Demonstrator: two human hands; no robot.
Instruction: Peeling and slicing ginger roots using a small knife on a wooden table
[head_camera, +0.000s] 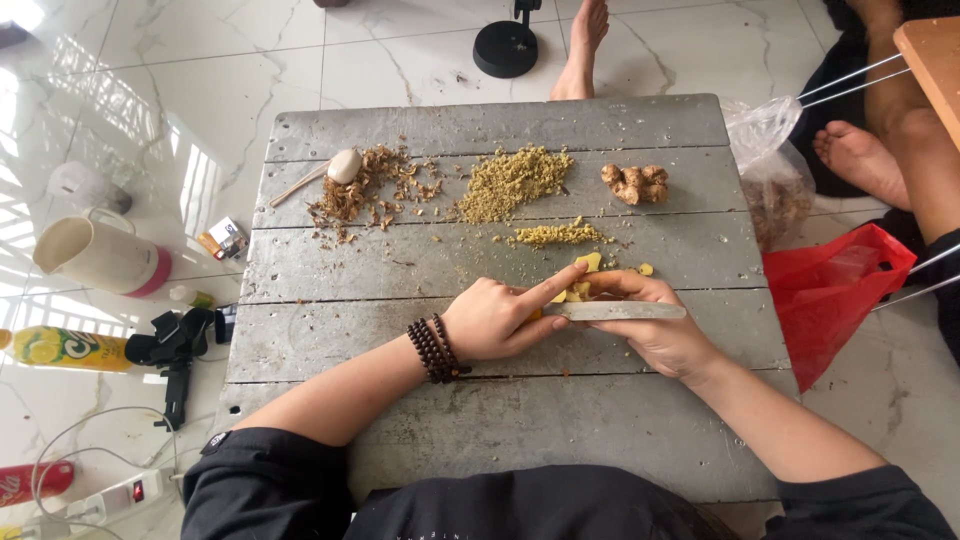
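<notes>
Looking down from my head, I am pressing my left hand (497, 320) onto the grey plank tabletop (480, 420), its index finger stretched out along the yellow ginger pieces (578, 291) and the other fingers curled in beside them. My right hand (655, 325) is closing its fingers around the handle end of a knife (615, 311), whose flat blade is lying across the tabletop, touching the ginger pieces between both hands. Just beyond them a thin line of minced ginger (558, 235) is lying, and farther off a bigger heap of chopped ginger (513, 182). A whole ginger root (635, 184) is sitting to the right of that heap, and brown peelings (362, 190) with a pale spoon (338, 168) are lying to the left
</notes>
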